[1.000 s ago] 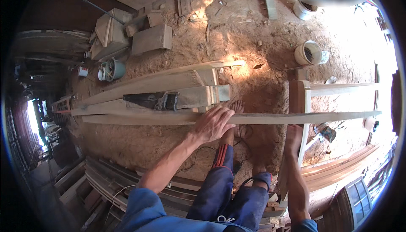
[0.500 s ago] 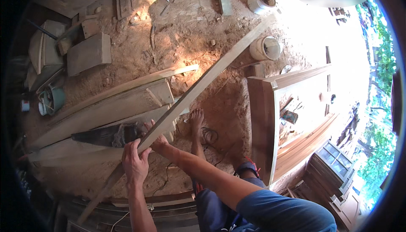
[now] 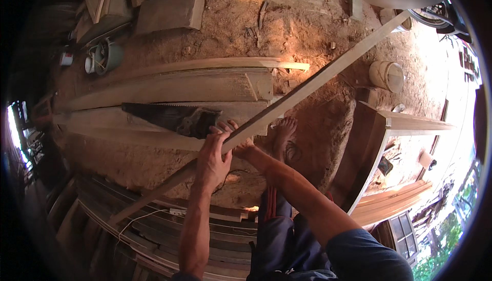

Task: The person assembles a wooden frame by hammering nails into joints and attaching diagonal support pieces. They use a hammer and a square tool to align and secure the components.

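Note:
A long narrow wooden batten [image 3: 318, 80] runs diagonally across the view, from the stacked timber at lower left to the upper right. My left hand [image 3: 212, 155] grips it from the near side, thumb and fingers around its edge. Behind the batten my right hand [image 3: 244, 147] wraps it from the other side, with fingertips showing past the far edge and the palm partly hidden. Just beyond my fingers, a handsaw [image 3: 174, 119] with a dark blade and handle lies on wide wooden boards [image 3: 174, 88], its handle close to my fingertips.
Stacked timber [image 3: 205, 237] with a white cord lies at the near left. A wooden frame [image 3: 359, 153] stands to my right beside planks [image 3: 392, 201]. Buckets [image 3: 387, 76] and a wheel [image 3: 433, 17] are at the far right. A wooden block [image 3: 171, 12] sits far left on the dirt floor.
My view has turned left, so the surroundings appear shifted to the right. Both hands still hold the batten in much the same grip, and the saw remains on the boards.

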Motion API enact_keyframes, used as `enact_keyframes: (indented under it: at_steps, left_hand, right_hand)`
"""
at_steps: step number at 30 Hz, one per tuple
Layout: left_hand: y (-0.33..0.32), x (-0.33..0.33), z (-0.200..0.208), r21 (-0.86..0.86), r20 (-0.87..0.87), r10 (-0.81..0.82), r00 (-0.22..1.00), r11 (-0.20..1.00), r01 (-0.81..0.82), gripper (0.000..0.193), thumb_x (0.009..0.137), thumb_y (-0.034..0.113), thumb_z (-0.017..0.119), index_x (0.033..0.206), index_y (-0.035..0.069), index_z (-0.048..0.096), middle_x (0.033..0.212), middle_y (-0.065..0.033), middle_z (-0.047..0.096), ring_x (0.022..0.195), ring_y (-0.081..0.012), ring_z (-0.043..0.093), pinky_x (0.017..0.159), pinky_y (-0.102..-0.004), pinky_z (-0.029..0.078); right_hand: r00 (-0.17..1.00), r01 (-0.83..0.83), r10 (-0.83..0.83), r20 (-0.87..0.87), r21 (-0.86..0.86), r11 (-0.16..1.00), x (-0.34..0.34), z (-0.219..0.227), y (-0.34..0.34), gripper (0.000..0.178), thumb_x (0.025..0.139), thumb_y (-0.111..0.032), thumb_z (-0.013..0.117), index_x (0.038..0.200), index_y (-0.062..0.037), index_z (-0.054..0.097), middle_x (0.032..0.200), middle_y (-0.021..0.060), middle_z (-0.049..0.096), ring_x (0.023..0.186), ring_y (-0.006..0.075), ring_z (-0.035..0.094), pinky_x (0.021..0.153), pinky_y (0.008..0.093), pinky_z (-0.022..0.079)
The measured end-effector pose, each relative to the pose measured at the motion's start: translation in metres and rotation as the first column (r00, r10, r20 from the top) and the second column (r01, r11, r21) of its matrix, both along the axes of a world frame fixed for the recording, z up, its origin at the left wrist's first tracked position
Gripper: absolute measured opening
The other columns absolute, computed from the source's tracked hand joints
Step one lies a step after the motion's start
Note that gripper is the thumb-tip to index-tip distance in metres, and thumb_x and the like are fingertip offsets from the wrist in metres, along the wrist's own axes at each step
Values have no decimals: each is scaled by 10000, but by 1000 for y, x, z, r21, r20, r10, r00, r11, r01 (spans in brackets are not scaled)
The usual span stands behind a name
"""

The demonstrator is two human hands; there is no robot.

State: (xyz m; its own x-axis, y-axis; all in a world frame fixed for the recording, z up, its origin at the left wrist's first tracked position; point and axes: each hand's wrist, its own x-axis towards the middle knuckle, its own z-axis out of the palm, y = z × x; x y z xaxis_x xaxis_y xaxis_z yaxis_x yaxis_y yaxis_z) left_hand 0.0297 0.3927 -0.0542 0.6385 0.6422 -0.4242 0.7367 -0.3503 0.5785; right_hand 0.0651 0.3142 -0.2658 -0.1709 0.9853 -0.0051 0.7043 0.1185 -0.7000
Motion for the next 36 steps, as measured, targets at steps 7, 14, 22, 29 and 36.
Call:
enact_keyframes:
  at_steps: [7,14,22,29,36]
  left_hand:
    - [-12,-3,9,-9,14,-10,1000,1000,10,497,860,-17,667,1330,55,520,1254,-202,575,1185,-394,567,974,-469,489]
    - [-39,18,39,93,-114,23,993,996,-12,443,906,59,676,1322,43,523,1233,-193,581,1153,-404,571,940,-502,482]
    - [-82,99,119,291,69,-153,986,948,127,427,907,73,673,1305,27,526,1213,-200,600,1122,-413,586,913,-495,473]
    - [-196,197,116,16,161,-138,977,990,137,417,888,37,681,1284,27,551,1170,-198,641,1097,-393,632,898,-456,507]
    - [-345,273,-11,59,211,-246,946,969,239,421,830,72,745,1221,68,590,1146,-158,688,1086,-369,654,911,-448,514]
  right_hand:
    - [730,-219,424,536,-405,888,-21,34,64,462,901,-356,595,1352,-271,542,1466,53,468,1417,265,379,1228,589,191]
    - [995,100,-94,-44,174,980,-35,18,26,300,843,-236,630,1128,-145,627,1187,49,632,1203,278,542,1140,612,261]
    - [779,355,-396,-486,-180,918,106,176,-206,436,804,-190,651,1201,-48,544,1098,156,568,1058,388,606,889,478,512]
    - [422,809,-846,-325,-287,514,150,302,-504,282,783,-193,804,950,-52,626,883,144,633,783,336,648,667,416,512]
    - [33,957,-995,-98,-283,59,111,408,-734,159,802,-99,721,885,-42,598,771,94,584,639,236,572,589,358,460]
